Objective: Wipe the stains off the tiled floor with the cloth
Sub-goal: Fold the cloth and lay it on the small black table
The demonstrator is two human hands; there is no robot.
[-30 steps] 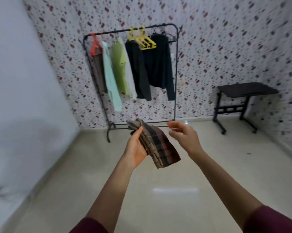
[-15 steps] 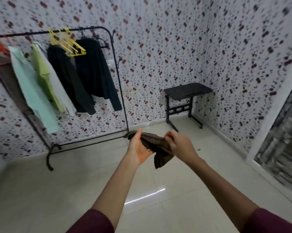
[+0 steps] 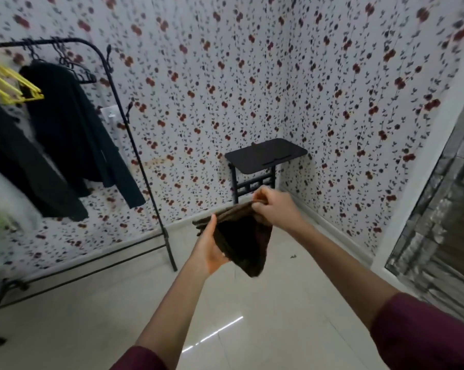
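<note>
Now that the view has swung right, both hands grip the dark brown checked cloth (image 3: 241, 241), left hand (image 3: 209, 252) cupping, right hand (image 3: 275, 209) pinching its top edge, above the glossy cream tiled floor (image 3: 265, 311), wiping unstarted.

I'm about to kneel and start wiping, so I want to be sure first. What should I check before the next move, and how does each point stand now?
1. Cloth in hand: ok, right hand pinches its top edge, left hand supports it from the side.
2. Cloth opened out: not ok, bunched and hanging.
3. Cloth on the tiled floor: not ok, held in the air.
4. Stain located: cannot tell; one small dark speck lies near the right wall.
5. Path clear of the clothes rack and black table: ok.
</note>
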